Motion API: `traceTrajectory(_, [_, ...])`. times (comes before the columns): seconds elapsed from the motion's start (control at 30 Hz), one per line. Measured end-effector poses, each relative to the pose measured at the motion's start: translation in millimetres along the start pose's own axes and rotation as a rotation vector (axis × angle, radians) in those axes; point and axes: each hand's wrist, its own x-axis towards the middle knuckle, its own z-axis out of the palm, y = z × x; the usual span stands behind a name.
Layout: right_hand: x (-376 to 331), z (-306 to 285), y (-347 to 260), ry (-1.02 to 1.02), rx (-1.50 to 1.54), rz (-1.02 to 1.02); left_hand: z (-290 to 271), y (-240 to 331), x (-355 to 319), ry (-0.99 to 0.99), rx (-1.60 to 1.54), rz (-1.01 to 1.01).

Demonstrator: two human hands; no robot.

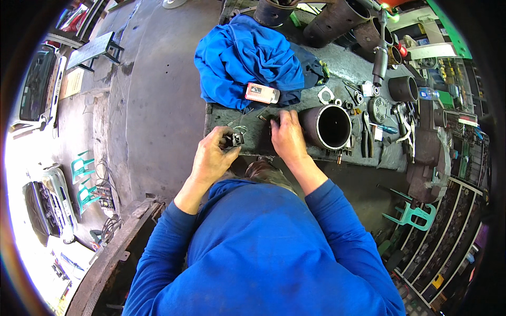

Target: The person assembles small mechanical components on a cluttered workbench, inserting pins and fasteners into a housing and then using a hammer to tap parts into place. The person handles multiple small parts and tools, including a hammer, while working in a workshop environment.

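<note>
"Part (238, 139) in your left hand (210, 154)?"
"Yes, dark, pinched between your thumb and fingers near the bench (254, 141) corner."
"And your right hand (288, 138)?"
"Fingers curled, just beside the cylinder (312, 122); I cannot tell whether they grip anything."
"Your box (262, 94)?"
"On the cloth (242, 58)."

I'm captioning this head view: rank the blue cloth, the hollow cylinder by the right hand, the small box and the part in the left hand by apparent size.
1. Blue cloth
2. Hollow cylinder
3. Small box
4. Part in the left hand, partly covered
</note>
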Motion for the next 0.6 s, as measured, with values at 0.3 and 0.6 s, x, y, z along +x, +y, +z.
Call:
traceTrajectory(0.3, [19, 12, -1, 0.009, -0.106, 0.018, 2, 6, -3, 0.027, 0.006, 0.084])
traceTrajectory(0.6, [17, 0, -6, 0.075, -0.036, -0.070, -4, 4, -3, 0.039, -0.034, 0.178])
